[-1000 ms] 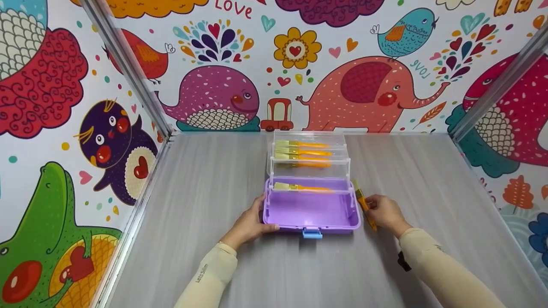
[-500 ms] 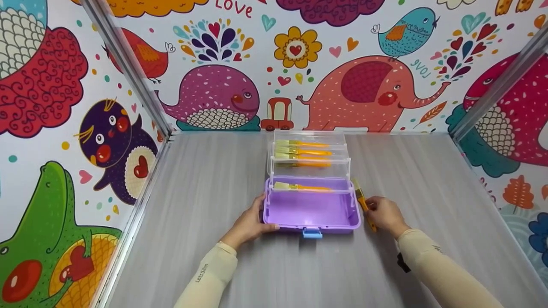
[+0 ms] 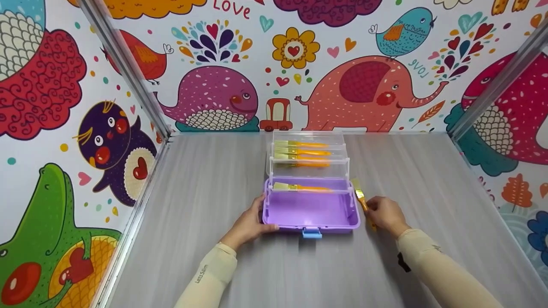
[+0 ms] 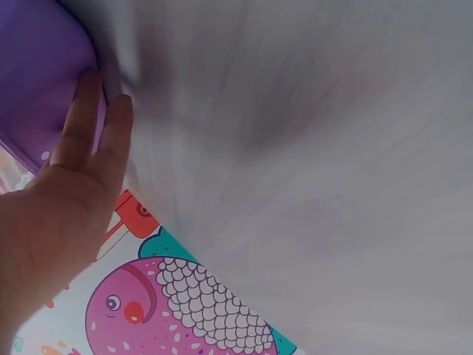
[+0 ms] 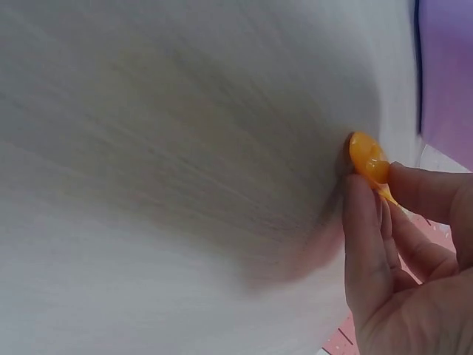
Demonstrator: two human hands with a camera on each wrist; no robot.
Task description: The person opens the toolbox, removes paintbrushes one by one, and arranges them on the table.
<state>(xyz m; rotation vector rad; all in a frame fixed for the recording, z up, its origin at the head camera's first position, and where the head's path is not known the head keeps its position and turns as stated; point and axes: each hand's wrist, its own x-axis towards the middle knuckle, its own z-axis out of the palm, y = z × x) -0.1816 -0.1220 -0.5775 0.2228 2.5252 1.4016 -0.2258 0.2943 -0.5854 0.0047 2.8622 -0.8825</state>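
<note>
A purple storage box (image 3: 310, 209) with clear folding trays (image 3: 310, 169) stands open on the table. Along its left front corner rests my left hand (image 3: 250, 224), thumb at the front rim. The left wrist view shows fairly straight fingers (image 4: 81, 133) of that hand against the purple side wall (image 4: 48, 96). My right hand (image 3: 387, 214) pinches the orange handle of a paintbrush (image 3: 361, 197) just right of the box, its pale bristles pointing away from me. In the right wrist view, thumb and fingertips meet around the orange handle end (image 5: 367, 157); the bristles are out of sight there.
Several orange-handled paintbrushes (image 3: 308, 152) lie in the upper trays, and another single paintbrush (image 3: 302, 188) in the lowest one. A blue latch (image 3: 312, 233) hangs at the box front. Cartoon-printed walls (image 3: 205, 98) border the grey table (image 3: 205, 179) behind and at both sides.
The paintbrush in my right hand has turned slightly, so its metal ferrule shows brighter. My left hand and the box stay in place.
</note>
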